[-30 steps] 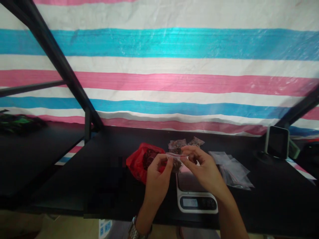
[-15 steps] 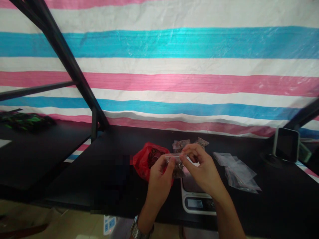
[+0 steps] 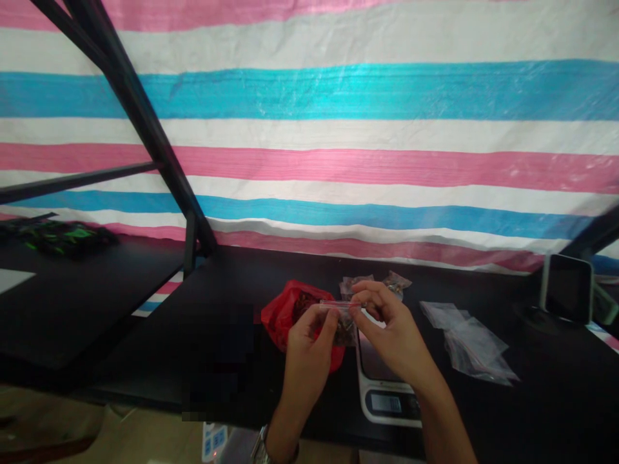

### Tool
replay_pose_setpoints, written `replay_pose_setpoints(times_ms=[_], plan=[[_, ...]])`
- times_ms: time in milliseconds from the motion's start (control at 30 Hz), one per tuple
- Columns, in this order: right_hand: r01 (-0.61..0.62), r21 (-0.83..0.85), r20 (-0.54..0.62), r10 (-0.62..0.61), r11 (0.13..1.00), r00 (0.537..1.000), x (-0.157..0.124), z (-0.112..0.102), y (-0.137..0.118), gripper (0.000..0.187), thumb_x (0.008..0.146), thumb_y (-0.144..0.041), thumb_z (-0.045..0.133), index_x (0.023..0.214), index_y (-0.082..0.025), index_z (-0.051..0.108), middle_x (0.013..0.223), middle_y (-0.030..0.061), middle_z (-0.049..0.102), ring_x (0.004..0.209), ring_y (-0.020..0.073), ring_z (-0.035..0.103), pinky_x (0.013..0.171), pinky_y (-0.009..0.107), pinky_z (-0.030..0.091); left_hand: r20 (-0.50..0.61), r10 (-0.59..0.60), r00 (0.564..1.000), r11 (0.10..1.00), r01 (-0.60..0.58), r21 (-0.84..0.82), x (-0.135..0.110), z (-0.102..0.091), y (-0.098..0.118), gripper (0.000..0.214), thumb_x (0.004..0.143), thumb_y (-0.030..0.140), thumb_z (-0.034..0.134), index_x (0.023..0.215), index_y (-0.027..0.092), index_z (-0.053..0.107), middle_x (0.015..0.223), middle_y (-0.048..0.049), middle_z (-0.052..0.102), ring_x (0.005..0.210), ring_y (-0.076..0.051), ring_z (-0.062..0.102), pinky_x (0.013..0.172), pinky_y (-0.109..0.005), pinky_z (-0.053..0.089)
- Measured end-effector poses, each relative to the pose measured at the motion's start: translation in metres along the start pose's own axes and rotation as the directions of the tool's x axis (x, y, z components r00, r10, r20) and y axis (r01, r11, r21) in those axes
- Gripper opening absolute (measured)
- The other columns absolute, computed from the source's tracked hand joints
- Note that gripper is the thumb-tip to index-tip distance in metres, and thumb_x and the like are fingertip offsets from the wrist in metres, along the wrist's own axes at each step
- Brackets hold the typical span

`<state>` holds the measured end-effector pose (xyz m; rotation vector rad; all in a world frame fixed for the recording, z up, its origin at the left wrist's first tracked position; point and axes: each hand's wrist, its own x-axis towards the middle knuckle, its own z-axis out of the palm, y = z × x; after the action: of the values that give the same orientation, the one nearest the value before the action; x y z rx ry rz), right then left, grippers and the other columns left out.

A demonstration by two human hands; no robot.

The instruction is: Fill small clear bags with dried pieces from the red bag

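Observation:
Both my hands hold one small clear zip bag (image 3: 344,325) with dark bits inside, above the black table. My left hand (image 3: 309,345) pinches its top edge at the left, and my right hand (image 3: 391,332) pinches the same edge at the right. Just below my right hand stands a white digital scale (image 3: 387,386) with a lit display. A red plastic bag (image 3: 283,316) holding dark material lies open behind my left hand. Two filled small bags (image 3: 355,283) lie farther back on the table.
A pile of empty clear zip bags (image 3: 471,341) lies at the right. A small dark screen on a stand (image 3: 565,287) is at the far right. A black metal frame (image 3: 140,122) rises at the left, and a striped tarp (image 3: 338,129) hangs behind.
The view has shifted a little, so everything sits slightly more to the right. My hands keep their pinch on the small bag's top edge, fingers close together.

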<state>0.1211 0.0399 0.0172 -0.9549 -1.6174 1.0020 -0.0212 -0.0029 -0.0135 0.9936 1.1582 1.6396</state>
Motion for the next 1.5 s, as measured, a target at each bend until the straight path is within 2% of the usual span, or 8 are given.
replay_pose_setpoints(times_ms=[133, 367, 600, 867, 1067, 1200, 1333, 1500], plan=[[-0.009, 0.012, 0.018, 0.009, 1.000, 1.000, 0.000, 0.002, 0.002, 0.028, 0.087, -0.032, 0.071, 0.114, -0.024, 0.066, 0.089, -0.0004, 0.067, 0.072, 0.0159, 0.049, 0.068, 0.029, 0.042, -0.004, 0.010, 1.000, 1.000, -0.010, 0.020, -0.001, -0.004, 0.002, 0.030, 0.089, 0.048, 0.076, 0.086, 0.018, 0.078, 0.085, -0.0043, 0.078, 0.078, -0.018, 0.071, 0.074, -0.027, 0.060], [0.033, 0.026, -0.020, -0.032, 0.999, 0.999, -0.002, 0.007, -0.001, 0.014, 0.087, -0.029, 0.069, 0.096, -0.025, 0.060, 0.090, 0.0000, 0.065, 0.080, 0.0170, 0.059, 0.077, 0.030, 0.047, 0.026, 0.010, 1.000, 0.999, -0.011, 0.037, -0.002, -0.007, 0.004, 0.026, 0.091, 0.044, 0.075, 0.090, 0.019, 0.081, 0.089, -0.0050, 0.080, 0.083, -0.021, 0.074, 0.078, -0.029, 0.062], [0.062, -0.097, 0.018, -0.060, 0.993, 0.998, -0.003, 0.008, -0.006, 0.027, 0.088, -0.024, 0.065, 0.115, -0.024, 0.065, 0.087, -0.0012, 0.066, 0.071, 0.0153, 0.053, 0.069, 0.028, 0.045, 0.018, 0.001, 1.000, 0.999, -0.002, 0.038, -0.002, -0.007, 0.001, 0.027, 0.090, 0.044, 0.076, 0.092, 0.017, 0.082, 0.092, -0.0065, 0.081, 0.087, -0.022, 0.076, 0.081, -0.030, 0.063], [0.126, 0.050, -0.019, -0.125, 0.991, 0.992, -0.003, 0.012, 0.003, 0.019, 0.087, -0.020, 0.065, 0.106, -0.024, 0.064, 0.088, -0.0021, 0.063, 0.078, 0.0145, 0.059, 0.074, 0.027, 0.047, 0.053, 0.005, 0.999, 0.999, -0.008, 0.053, -0.001, -0.006, -0.006, 0.023, 0.091, 0.040, 0.075, 0.093, 0.018, 0.082, 0.094, -0.0066, 0.081, 0.089, -0.022, 0.076, 0.083, -0.030, 0.062], [0.102, 0.016, 0.033, -0.102, 0.995, 0.994, -0.003, 0.012, 0.004, 0.030, 0.089, -0.020, 0.065, 0.118, -0.025, 0.064, 0.090, -0.0024, 0.066, 0.081, 0.0147, 0.059, 0.080, 0.028, 0.048, 0.075, 0.014, 0.997, 0.998, -0.019, 0.067, 0.001, -0.014, -0.008, 0.022, 0.091, 0.039, 0.074, 0.095, 0.019, 0.083, 0.097, -0.0072, 0.082, 0.094, -0.023, 0.076, 0.088, -0.032, 0.063], [0.080, 0.094, 0.031, -0.083, 0.992, 0.996, -0.003, 0.017, 0.004, 0.023, 0.089, -0.022, 0.067, 0.111, -0.025, 0.062, 0.091, -0.0021, 0.067, 0.087, 0.0157, 0.065, 0.083, 0.028, 0.051, 0.072, 0.014, 0.997, 0.998, -0.018, 0.061, 0.001, -0.018, -0.007, 0.021, 0.090, 0.038, 0.077, 0.095, 0.018, 0.081, 0.095, -0.0071, 0.082, 0.090, -0.022, 0.077, 0.084, -0.032, 0.065], [0.102, 0.094, 0.003, -0.103, 0.990, 0.995, -0.003, 0.020, 0.002, 0.019, 0.087, -0.019, 0.066, 0.104, -0.026, 0.060, 0.093, -0.0019, 0.066, 0.087, 0.0151, 0.066, 0.081, 0.027, 0.052, 0.048, 0.085, 0.995, 0.996, -0.087, 0.037, 0.002, -0.019, -0.005, 0.018, 0.088, 0.035, 0.078, 0.095, 0.019, 0.078, 0.093, -0.0059, 0.081, 0.086, -0.020, 0.078, 0.081, -0.030, 0.065], [0.094, 0.036, 0.071, -0.096, 0.995, 0.993, -0.003, 0.023, -0.002, 0.031, 0.087, -0.016, 0.063, 0.117, -0.025, 0.064, 0.094, -0.0014, 0.069, 0.088, 0.0156, 0.067, 0.087, 0.029, 0.053, 0.054, 0.195, 0.979, 0.973, -0.200, 0.117, 0.004, -0.025, -0.003, 0.010, 0.091, 0.030, 0.076, 0.093, 0.020, 0.078, 0.098, -0.0057, 0.081, 0.094, -0.019, 0.077, 0.088, -0.028, 0.062]])
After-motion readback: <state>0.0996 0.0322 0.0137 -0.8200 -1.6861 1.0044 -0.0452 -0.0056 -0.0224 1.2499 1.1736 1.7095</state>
